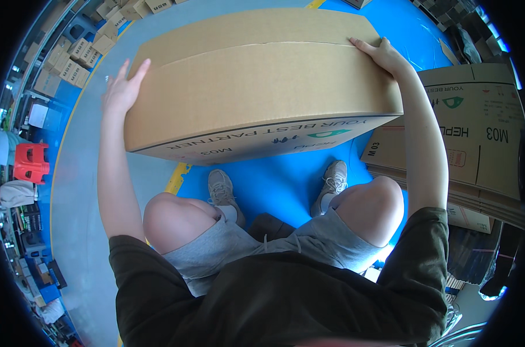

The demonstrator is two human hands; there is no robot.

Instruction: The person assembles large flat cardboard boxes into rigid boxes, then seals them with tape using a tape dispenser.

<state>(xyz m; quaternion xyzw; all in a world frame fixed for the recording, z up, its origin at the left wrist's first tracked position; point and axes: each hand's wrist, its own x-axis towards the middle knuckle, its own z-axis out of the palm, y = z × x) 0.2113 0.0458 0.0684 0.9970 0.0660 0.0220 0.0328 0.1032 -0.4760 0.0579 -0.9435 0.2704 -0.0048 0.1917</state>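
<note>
A large brown cardboard box (262,75) spans the space in front of my knees, with its flaps closed. Dark print and a green mark run along the side facing me. My left hand (122,89) presses against the box's left end, thumb along the upper edge and fingers apart. At the far right corner my right hand (385,55) grips the box, fingers over its top edge. Between them, both hands hold the box. Whether its underside touches the floor is hidden.
Flattened cardboard boxes (470,133) are stacked close on my right. A red plastic stool (31,163) stands at the far left, near shelves and small cartons (83,53). My shoes (221,188) rest on the blue floor (274,191), beside a yellow line (177,178).
</note>
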